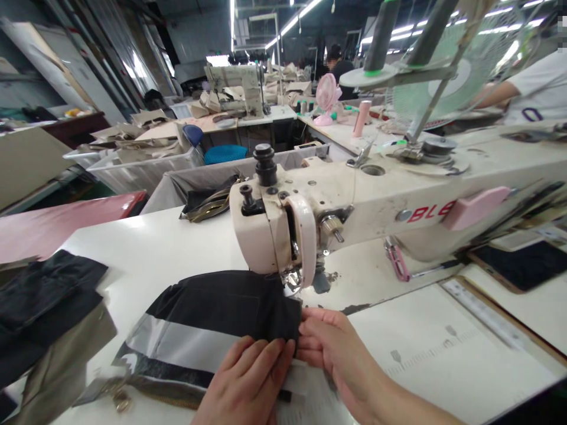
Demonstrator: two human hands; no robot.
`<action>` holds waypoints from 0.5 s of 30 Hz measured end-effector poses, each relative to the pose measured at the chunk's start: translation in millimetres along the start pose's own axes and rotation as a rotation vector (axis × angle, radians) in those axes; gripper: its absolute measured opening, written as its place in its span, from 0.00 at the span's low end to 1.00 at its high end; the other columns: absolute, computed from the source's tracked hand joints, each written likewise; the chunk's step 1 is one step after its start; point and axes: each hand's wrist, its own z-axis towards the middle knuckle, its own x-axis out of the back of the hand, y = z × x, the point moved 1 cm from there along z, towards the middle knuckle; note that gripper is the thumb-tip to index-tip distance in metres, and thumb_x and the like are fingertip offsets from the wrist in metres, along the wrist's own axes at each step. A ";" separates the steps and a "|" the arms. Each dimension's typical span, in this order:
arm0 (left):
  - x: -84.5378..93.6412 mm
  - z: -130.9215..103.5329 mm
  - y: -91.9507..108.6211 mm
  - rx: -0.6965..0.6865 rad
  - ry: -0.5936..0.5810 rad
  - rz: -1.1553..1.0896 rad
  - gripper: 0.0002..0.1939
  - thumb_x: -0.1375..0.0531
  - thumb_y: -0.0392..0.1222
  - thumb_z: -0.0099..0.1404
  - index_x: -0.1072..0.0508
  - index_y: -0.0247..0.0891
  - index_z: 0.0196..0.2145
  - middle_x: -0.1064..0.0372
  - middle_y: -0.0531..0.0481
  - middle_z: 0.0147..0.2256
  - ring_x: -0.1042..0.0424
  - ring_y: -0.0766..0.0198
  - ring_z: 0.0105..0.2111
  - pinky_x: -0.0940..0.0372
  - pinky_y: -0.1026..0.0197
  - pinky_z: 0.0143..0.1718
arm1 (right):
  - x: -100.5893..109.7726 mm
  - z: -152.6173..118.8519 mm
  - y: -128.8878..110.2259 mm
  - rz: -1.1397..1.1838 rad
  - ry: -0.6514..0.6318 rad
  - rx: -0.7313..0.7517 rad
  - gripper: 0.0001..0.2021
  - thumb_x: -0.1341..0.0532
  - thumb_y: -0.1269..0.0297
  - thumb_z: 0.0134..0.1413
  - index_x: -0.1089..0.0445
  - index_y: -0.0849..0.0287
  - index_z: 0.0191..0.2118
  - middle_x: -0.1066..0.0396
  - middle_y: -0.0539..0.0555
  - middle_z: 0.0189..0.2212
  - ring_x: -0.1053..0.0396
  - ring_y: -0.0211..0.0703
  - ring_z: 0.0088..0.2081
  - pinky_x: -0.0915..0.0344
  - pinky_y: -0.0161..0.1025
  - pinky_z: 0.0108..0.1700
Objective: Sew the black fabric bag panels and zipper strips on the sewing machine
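Observation:
A black fabric piece with a grey band (186, 342) lies on the sewing machine's bed, its far right edge close to the presser foot (292, 282). My left hand (252, 378) bears down on its near right part with fingers bent and close together; the thumb is hidden. At the right edge, my right hand (330, 348) pinches the black fabric, its fingertips partly under the fold. A brass-toned zipper (177, 396) with a metal pull (120, 400) runs along the near side. Above stands the cream sewing machine head (272, 221).
Dark and olive fabric pieces (48, 330) lie at the left. Behind the machine head is a zippered bundle (212, 203). Pink-handled snips (397, 260) and a phone (522, 262) rest at the right. Beyond are bins of cut pieces (146, 168) and a person in a white sleeve (538, 79).

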 end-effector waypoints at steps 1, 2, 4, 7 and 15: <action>6.7 5.4 -1.0 0.001 -0.038 -0.064 0.25 0.56 0.49 0.67 0.39 0.35 0.57 0.30 0.43 0.41 0.32 0.58 0.39 0.39 0.56 0.45 | 0.1 1.2 0.8 -0.026 0.011 0.004 0.03 0.41 0.67 0.44 0.33 0.60 0.26 0.34 0.46 0.18 0.36 0.34 0.21 0.38 0.33 0.28; 14.4 12.8 -3.2 0.026 -0.070 -0.147 0.26 0.56 0.53 0.67 0.37 0.36 0.55 0.31 0.42 0.42 0.32 0.57 0.39 0.37 0.57 0.43 | 0.5 2.9 1.9 -0.055 0.027 0.017 0.04 0.41 0.66 0.44 0.33 0.60 0.25 0.35 0.46 0.18 0.38 0.33 0.20 0.40 0.32 0.26; 28.0 32.1 -11.3 0.157 -0.117 -0.329 0.22 0.56 0.51 0.69 0.35 0.38 0.52 0.32 0.43 0.43 0.32 0.59 0.41 0.36 0.60 0.40 | 2.2 6.8 5.2 -0.130 0.064 0.052 0.05 0.39 0.65 0.44 0.32 0.61 0.25 0.37 0.45 0.16 0.42 0.32 0.18 0.46 0.29 0.21; 31.3 62.7 -29.1 0.422 -0.227 -0.439 0.15 0.54 0.38 0.69 0.35 0.40 0.49 0.31 0.47 0.44 0.31 0.63 0.43 0.37 0.62 0.45 | 7.3 11.7 9.4 -0.251 0.106 0.113 0.05 0.40 0.65 0.45 0.30 0.61 0.28 0.39 0.45 0.15 0.46 0.31 0.17 0.54 0.29 0.19; 2.4 83.0 -51.6 0.570 -0.320 -0.392 0.04 0.43 0.38 0.61 0.30 0.38 0.29 0.33 0.56 0.23 0.33 0.66 0.24 0.43 0.66 0.26 | 10.7 6.3 11.7 -0.468 0.130 0.251 0.22 0.40 0.68 0.45 0.34 0.58 0.50 0.30 0.47 0.22 0.32 0.39 0.24 0.40 0.33 0.26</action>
